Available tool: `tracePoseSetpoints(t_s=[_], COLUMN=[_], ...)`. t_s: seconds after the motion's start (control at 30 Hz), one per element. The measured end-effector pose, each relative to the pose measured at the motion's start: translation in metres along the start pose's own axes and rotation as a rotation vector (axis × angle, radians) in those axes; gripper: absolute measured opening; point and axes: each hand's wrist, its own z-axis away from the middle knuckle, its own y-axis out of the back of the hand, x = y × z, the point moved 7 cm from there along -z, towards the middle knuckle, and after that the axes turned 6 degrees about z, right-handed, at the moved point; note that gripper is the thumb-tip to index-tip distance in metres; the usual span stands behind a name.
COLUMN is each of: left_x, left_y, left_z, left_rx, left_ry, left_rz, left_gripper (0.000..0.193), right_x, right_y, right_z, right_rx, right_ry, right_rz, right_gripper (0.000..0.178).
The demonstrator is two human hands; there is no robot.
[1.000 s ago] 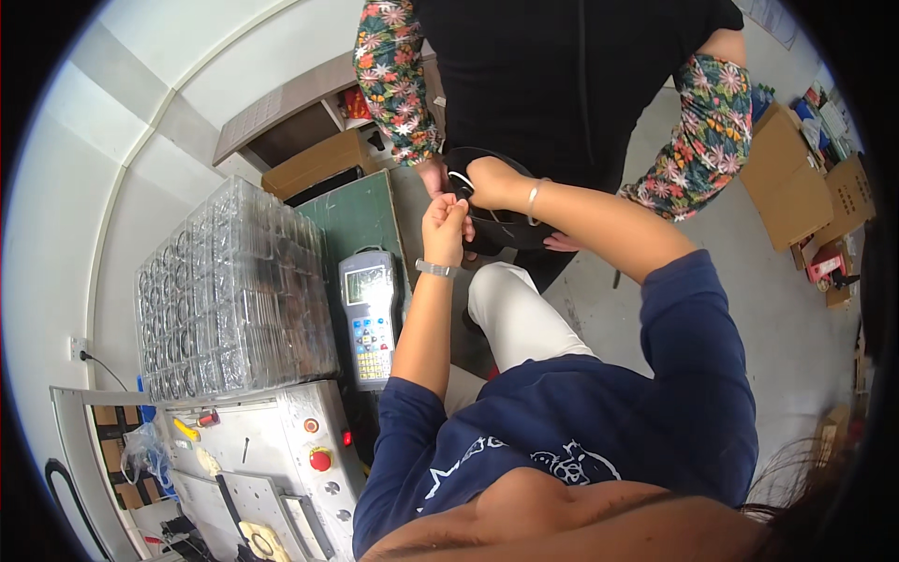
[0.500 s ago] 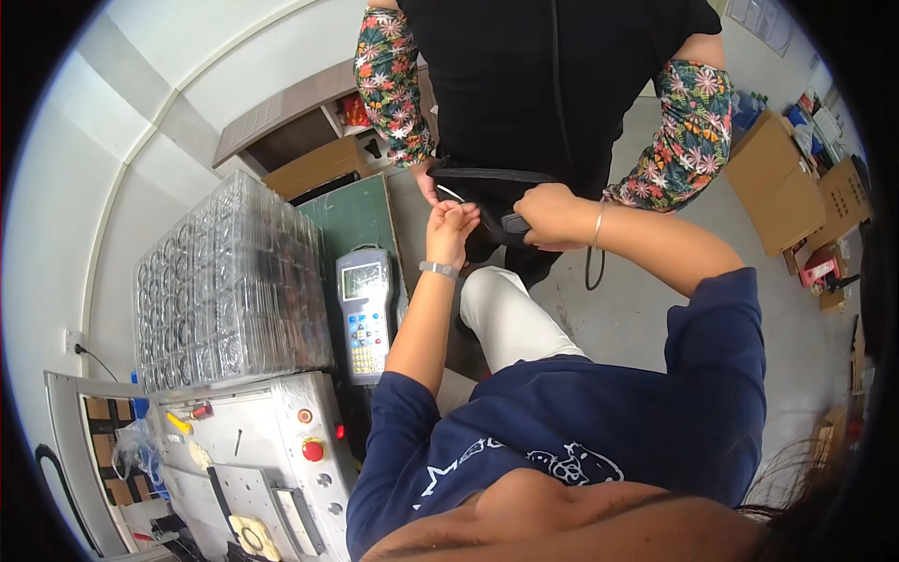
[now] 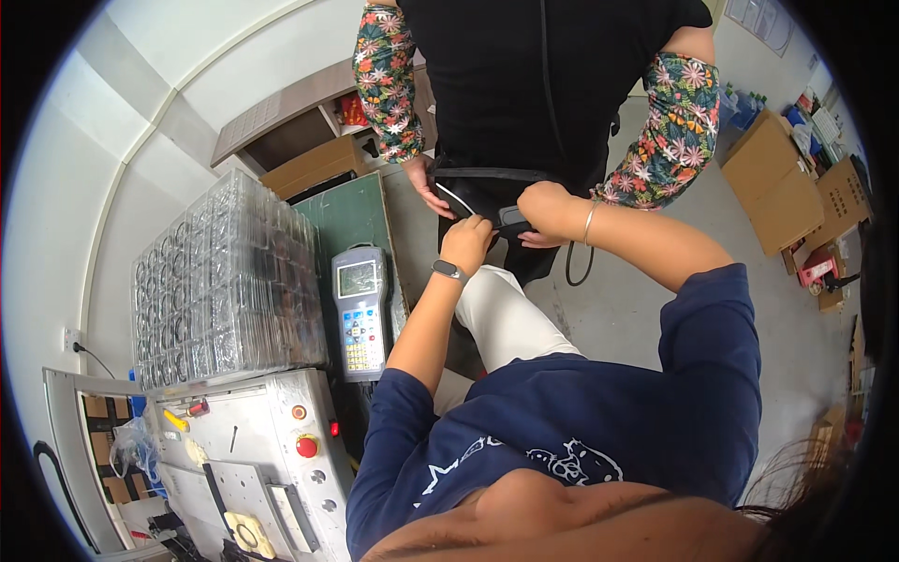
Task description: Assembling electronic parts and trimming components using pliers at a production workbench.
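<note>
A: Any writing?
B: Dark characters on the brown cardboard box (image 3: 843,194), too small to read.
A: And the 2 hands?
B: The left hand (image 3: 468,245) bunches its fingers at the white-edged black band (image 3: 455,199); I cannot tell if they pinch it. The right hand (image 3: 552,213) grips the dark grey rectangular piece (image 3: 508,217), before the black-clad co-worker (image 3: 510,84).
A: Changes?
B: The left hand sits nearer the right than 0.5 seconds ago.

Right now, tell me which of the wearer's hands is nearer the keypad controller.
Left. The left hand is up and to the right of the controller, apart from it; the right hand is farther right, beyond the left.
</note>
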Motion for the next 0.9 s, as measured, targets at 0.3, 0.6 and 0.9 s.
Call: tracePoseSetpoints(t_s=[0.3,0.6,0.9], left_x=[0.008,0.01,0.008], left_y=[0.033,0.032,0.023], left_z=[-0.007,-0.006,0.001], left_rx=[0.241,0.151,0.112], left_ry=[0.004,-0.026,-0.112], left_rz=[0.198,0.252,0.235], left_gripper=[0.007,0.009,0.011], right_x=[0.006,0.02,0.015], right_y=[-0.034,-0.005,0.0], right_z=[-0.022,-0.023,-0.023], right_rx=[0.024,0.033,-0.014], right_ry=[0.006,-0.218,-0.136], right_rz=[-0.012,-0.277,-0.016], right_gripper=[0.016,0.025,0.014])
